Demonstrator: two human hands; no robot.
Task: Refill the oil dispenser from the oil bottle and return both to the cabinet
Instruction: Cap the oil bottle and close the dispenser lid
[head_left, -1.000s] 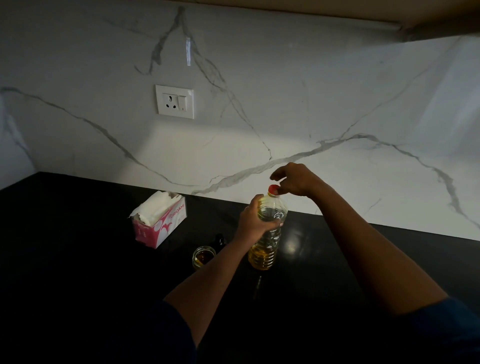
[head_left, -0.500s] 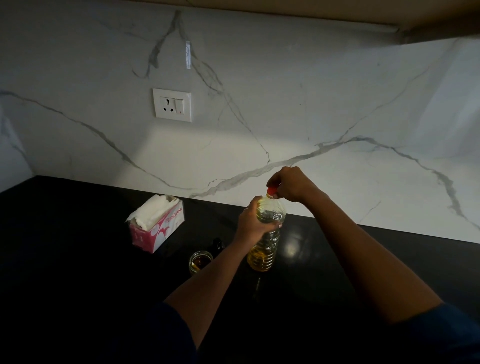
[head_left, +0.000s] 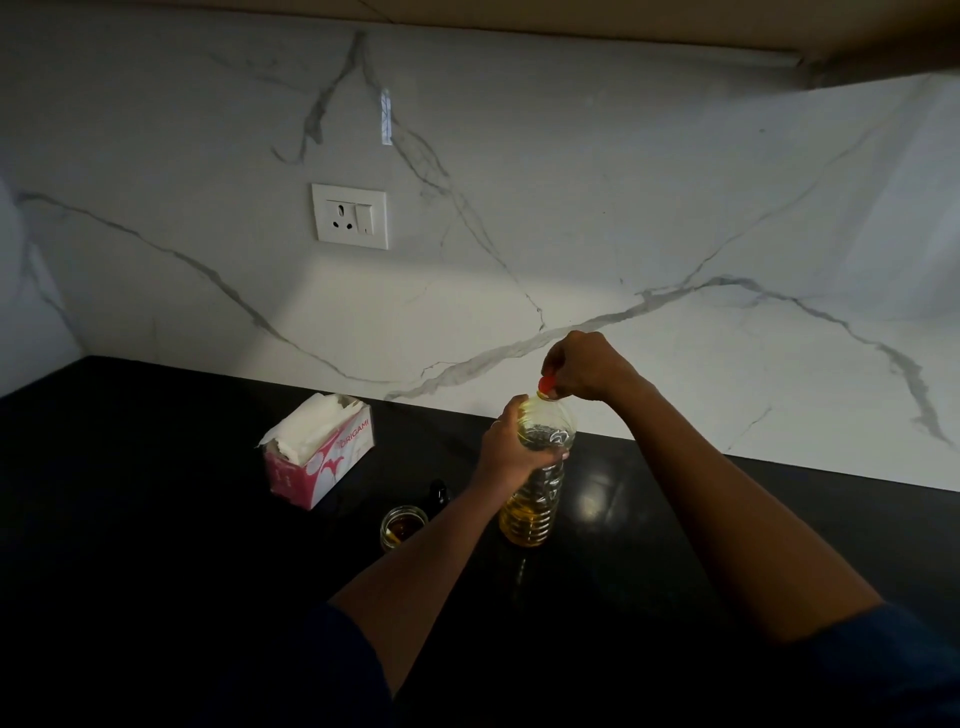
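Observation:
A clear plastic oil bottle with yellow oil in its lower part stands upright on the black counter. My left hand grips its shoulder. My right hand is over the top, fingers pinching the red cap. To the left of the bottle stands a small glass oil dispenser jar, open at the top, with a little dark oil inside. A small dark top piece lies just behind it.
A pink and white tissue box stands left on the counter. A white marble wall with a socket plate rises behind. The underside of an upper cabinet runs along the top.
My right hand has closed down over the red cap, fingers now curled round it. The bottle, the jar and my left hand have stayed in place.

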